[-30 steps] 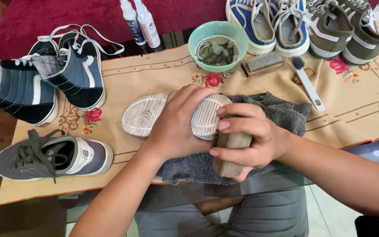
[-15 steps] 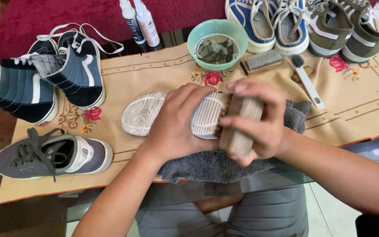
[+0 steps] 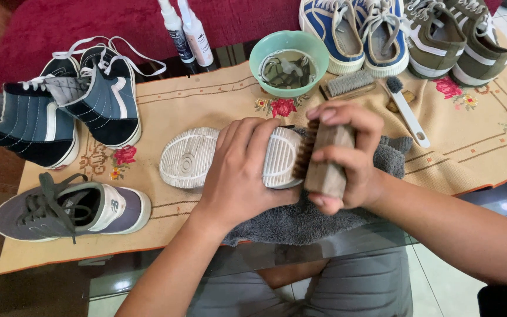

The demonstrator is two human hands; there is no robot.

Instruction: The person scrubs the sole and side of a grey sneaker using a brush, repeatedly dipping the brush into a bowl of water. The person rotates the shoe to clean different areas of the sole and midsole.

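left hand point(image 3: 244, 170) clamped on upturned white-soled shoe point(image 3: 192, 158) | right hand point(image 3: 347, 155) gripping wooden bristle brush point(image 3: 324, 161) against heel | grey towel point(image 3: 300, 220) beneath

Wood brush point(image 3: 327, 161), matt, w/ stiff bristles vs ribbed rubber sole point(image 3: 230, 157); fuzzy grey towel point(image 3: 300, 220) under; embroidered cloth mat point(image 3: 206, 100); glossy plastic bowl point(image 3: 289, 61) at 12 o'clock.

White ridged sole point(image 3: 192, 157), grey towel point(image 3: 300, 220), tan cloth point(image 3: 206, 100) with red flowers
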